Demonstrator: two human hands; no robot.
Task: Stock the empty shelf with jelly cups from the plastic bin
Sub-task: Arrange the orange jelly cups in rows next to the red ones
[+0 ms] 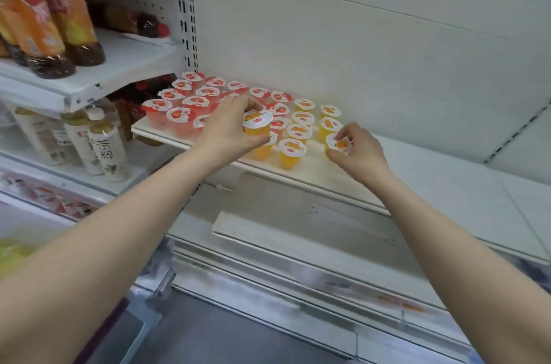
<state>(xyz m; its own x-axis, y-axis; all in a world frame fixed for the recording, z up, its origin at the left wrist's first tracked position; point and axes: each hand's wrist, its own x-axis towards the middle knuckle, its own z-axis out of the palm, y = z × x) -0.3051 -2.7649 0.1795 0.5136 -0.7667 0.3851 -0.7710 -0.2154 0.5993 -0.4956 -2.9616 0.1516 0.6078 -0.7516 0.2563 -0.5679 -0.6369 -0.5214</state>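
White shelf (316, 167) at chest height, left part filled, right part bare. Neighbouring bay to the left: dark tea bottles (50, 20) above, pale drink bottles (101, 143) below. Red-lidded jelly cups (190, 101) sit in rows at the shelf's left end, orange jelly cups (302, 119) in rows just beside them. Left hand (229, 128) has fingers curled round one orange cup (258, 125), raised above the front row, looks stacked or about to be set down. Right hand (357, 152) pinches the lid rim of the front-right cup (338, 144), which stands on the shelf. Plastic bin not in view. Step: placing, roughly mid-task. Next: seat both cups in line, let go, go back for more.
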